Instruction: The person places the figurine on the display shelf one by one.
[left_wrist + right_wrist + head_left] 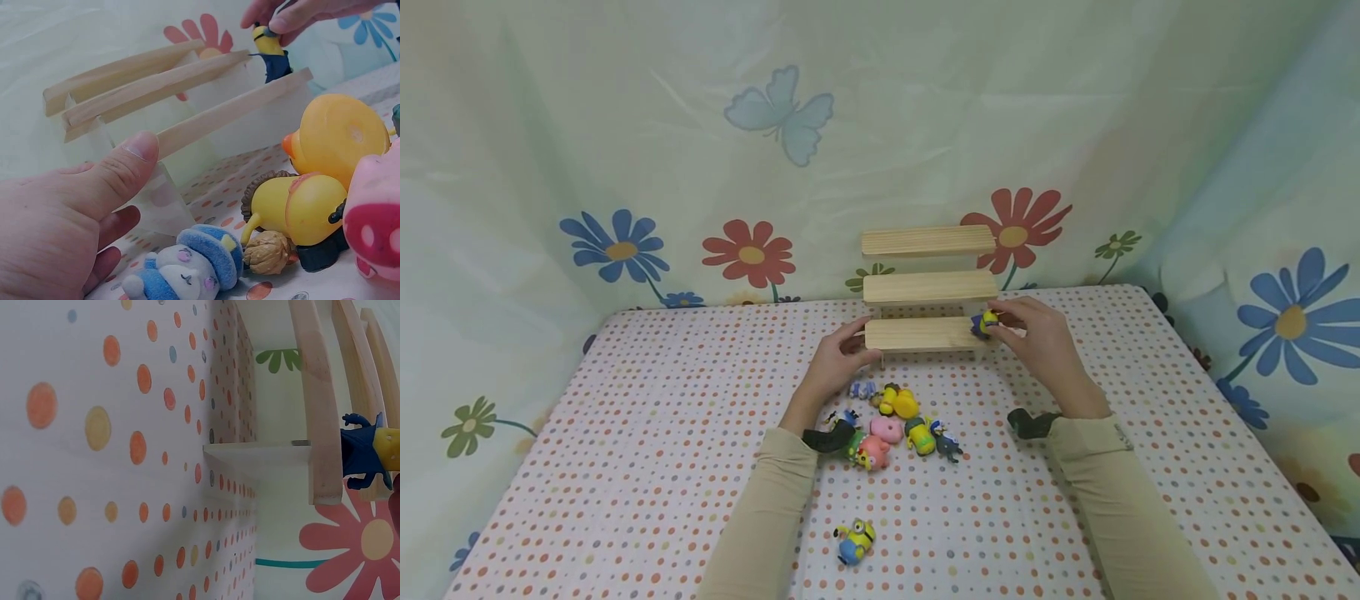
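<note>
Right hand (395, 505) — mostly outside wrist view

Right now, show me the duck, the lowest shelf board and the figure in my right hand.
Yellow duck (344, 134), left wrist view: its rounded body.
Lowest shelf board (919, 335), head view: its top face.
Held figure (364, 451), right wrist view: its dark blue part.

Dotted tablecloth (647, 417) before floral curtain (962, 108) with blue butterfly (782, 117).
</note>
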`<state>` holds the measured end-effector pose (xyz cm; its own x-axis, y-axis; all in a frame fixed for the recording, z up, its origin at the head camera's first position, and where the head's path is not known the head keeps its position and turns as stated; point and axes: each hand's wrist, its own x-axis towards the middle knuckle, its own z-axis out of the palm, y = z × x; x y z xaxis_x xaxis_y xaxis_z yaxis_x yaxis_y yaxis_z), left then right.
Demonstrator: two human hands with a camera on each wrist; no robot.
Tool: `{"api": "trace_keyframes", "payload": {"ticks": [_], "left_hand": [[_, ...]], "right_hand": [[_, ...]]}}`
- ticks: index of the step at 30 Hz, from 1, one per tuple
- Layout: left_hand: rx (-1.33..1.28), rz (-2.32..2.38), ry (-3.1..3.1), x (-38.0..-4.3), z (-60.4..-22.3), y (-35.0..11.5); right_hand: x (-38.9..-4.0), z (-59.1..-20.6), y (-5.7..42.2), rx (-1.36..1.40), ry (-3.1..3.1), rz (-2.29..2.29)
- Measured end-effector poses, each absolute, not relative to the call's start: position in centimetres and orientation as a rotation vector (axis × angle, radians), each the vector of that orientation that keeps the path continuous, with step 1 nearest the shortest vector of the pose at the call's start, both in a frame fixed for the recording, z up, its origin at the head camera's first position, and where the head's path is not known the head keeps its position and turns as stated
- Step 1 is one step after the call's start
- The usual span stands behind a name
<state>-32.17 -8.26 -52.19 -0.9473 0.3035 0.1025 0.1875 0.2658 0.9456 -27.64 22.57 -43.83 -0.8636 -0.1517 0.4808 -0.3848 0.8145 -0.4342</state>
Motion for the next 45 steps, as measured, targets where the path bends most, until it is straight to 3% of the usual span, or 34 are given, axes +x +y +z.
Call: {"api": "trace_keyframes", "payload": {"ticks": [14, 20, 29, 45], "left_hand": [[0.423, 1.774, 2.43, -32.4, -52.0, -8.1], [0.414, 1.768, 2.426, -32.4, -51.7, -8.0], [0.451, 1.774, 2.418, -32.3, -51.6, -8.1], [0.438, 1.798, 2.395, -32.0, -51.6, -8.2]], "right_hand": [[-26.8, -42.0, 22.5, 0.362, -2.473, 0.641], [-25.0, -40.6, 19.0, 0.516, -2.462, 0.654], [-23.7, -43.3, 13.4, 0.676, -3.008, 0.592], [-23.4, -45.9, 12.1, 0.683, -3.102, 0.661]]}}
